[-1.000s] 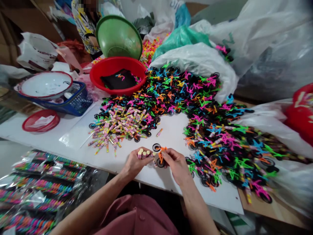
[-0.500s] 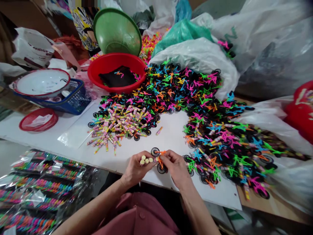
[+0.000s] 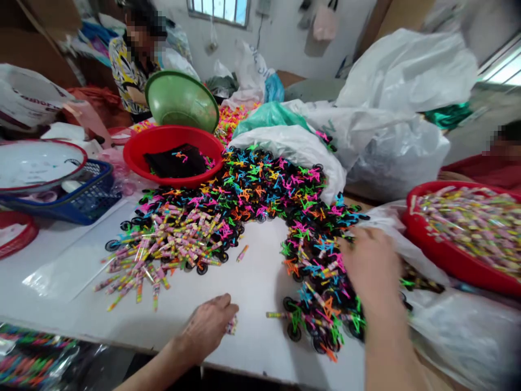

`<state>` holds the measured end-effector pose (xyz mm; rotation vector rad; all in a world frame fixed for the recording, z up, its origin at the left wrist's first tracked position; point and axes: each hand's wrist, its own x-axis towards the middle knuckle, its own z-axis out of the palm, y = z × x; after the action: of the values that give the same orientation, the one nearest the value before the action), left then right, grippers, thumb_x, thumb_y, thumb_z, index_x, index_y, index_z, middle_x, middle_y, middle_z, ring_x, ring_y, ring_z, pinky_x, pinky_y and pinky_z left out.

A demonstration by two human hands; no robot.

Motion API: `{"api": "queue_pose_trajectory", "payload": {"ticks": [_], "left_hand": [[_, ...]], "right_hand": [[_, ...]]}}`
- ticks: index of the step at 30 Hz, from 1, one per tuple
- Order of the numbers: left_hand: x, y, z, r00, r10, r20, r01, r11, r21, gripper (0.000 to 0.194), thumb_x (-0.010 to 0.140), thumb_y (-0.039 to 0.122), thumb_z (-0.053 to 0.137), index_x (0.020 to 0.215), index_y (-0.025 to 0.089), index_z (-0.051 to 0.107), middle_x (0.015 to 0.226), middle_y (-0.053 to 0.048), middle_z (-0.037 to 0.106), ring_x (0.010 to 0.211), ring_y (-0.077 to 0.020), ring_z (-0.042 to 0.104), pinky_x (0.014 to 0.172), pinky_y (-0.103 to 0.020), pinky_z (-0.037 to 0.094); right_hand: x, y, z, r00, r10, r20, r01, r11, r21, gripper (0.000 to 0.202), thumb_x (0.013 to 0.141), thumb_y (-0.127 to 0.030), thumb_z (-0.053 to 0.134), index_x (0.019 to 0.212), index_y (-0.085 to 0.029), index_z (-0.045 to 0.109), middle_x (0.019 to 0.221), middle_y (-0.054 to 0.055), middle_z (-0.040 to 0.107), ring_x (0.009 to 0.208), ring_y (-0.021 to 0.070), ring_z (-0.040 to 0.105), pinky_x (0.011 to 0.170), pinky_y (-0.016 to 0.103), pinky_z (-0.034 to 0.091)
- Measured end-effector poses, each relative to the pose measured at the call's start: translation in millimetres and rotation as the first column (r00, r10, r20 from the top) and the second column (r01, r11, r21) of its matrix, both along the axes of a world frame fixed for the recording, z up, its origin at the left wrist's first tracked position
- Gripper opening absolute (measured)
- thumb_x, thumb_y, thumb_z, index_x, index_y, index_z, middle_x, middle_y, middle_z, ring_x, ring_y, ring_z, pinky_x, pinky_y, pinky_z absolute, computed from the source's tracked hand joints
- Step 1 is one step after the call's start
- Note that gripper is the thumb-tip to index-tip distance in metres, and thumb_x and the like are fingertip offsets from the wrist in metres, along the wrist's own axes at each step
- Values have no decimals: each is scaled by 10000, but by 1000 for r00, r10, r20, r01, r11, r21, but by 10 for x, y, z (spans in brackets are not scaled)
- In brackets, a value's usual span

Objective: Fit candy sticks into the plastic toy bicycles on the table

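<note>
My left hand (image 3: pixel 211 325) is closed around a few small wrapped candy rolls (image 3: pixel 232 326), low over the front of the white table; its fingers hide most of them. Smeared by motion, my right hand (image 3: pixel 372 266) is over the right part of the heap of toy bicycles (image 3: pixel 321 250). I cannot tell whether its fingers hold anything. Near the front, a green toy bicycle (image 3: pixel 296 317) lies with a candy roll beside it. To the left is a pile of candy rolls (image 3: pixel 175 239), and a single candy roll (image 3: pixel 243 253) lies apart on the table.
A red basin (image 3: pixel 132 157) with a black item in it stands at the back left, below a tilted green basin (image 3: pixel 183 100). A blue basket (image 3: pixel 81 201) is at far left. On the right is a red tub (image 3: pixel 439 255) of candy rolls. Two other people are nearby.
The view has tilted up. My right hand has moved from beside my left hand to the right heap; the orange toy bicycle is no longer between my hands. My left hand keeps the candy rolls.
</note>
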<state>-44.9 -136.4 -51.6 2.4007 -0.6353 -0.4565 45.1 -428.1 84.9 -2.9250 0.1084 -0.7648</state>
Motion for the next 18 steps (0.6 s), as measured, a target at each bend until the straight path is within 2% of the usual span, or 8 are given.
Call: {"api": "queue_pose_trajectory", "payload": {"ticks": [2,4,6,8,11,13,15,18], "left_hand": [[3,-54,-50,999,-38,38,33,989,143,335,688,-12,451,873,205,626,947,-76,598,850,-203,559,764,-299,437],[15,-87,-77,998,-19,66,8,987,160,254,723,17,449,797,194,616,955,-82,589,859,-203,552,760,-299,443],[41,-70,-82,994,81,67,-82,997,7,181,760,76,474,781,192,611,1003,-88,586,893,-203,550,780,-297,440],[88,-14,-75,964,263,-50,-267,936,-230,90,797,185,517,794,189,607,949,-81,612,836,-190,569,740,-279,444],[191,69,-68,774,453,-443,-628,639,-444,223,746,371,627,831,167,600,691,-46,627,601,-149,551,521,-227,396],[259,93,-69,645,415,-641,-762,411,-501,320,684,399,689,859,149,596,643,-40,629,535,-123,522,447,-199,331],[305,94,-68,575,299,-762,-818,226,-529,339,647,358,729,866,142,587,689,-44,643,561,-111,535,457,-187,336],[336,80,-49,483,152,-863,-876,87,-475,328,615,301,756,846,145,584,721,-31,633,635,-120,576,541,-211,412]], "right_hand": [[454,303,-252,973,169,-156,-149,980,130,184,771,-172,526,922,-168,631,954,136,600,902,263,556,781,376,421],[879,723,-605,933,269,-239,-196,937,290,272,718,-145,590,990,-149,606,961,122,601,892,237,577,756,319,429],[1182,1067,-915,945,240,-223,-147,919,366,354,732,-174,583,1077,-102,554,1018,157,581,888,232,588,725,303,432],[1293,1224,-1135,964,175,-200,-77,905,419,414,750,-215,563,1134,-74,499,1067,198,560,903,244,588,713,311,437],[1119,1142,-1324,965,148,-217,-27,877,480,487,735,-265,577,1176,-100,449,1022,166,598,877,245,597,694,320,446],[887,1001,-1379,948,182,-260,-30,867,497,498,711,-285,597,1160,-118,460,911,104,635,783,219,608,651,303,444],[660,895,-1397,926,224,-306,-45,866,498,475,672,-275,622,1108,-130,502,823,60,639,717,197,597,627,285,432],[418,872,-1394,904,283,-319,-93,861,500,442,636,-227,624,1066,-166,542,819,34,626,764,189,574,677,282,417]]}}
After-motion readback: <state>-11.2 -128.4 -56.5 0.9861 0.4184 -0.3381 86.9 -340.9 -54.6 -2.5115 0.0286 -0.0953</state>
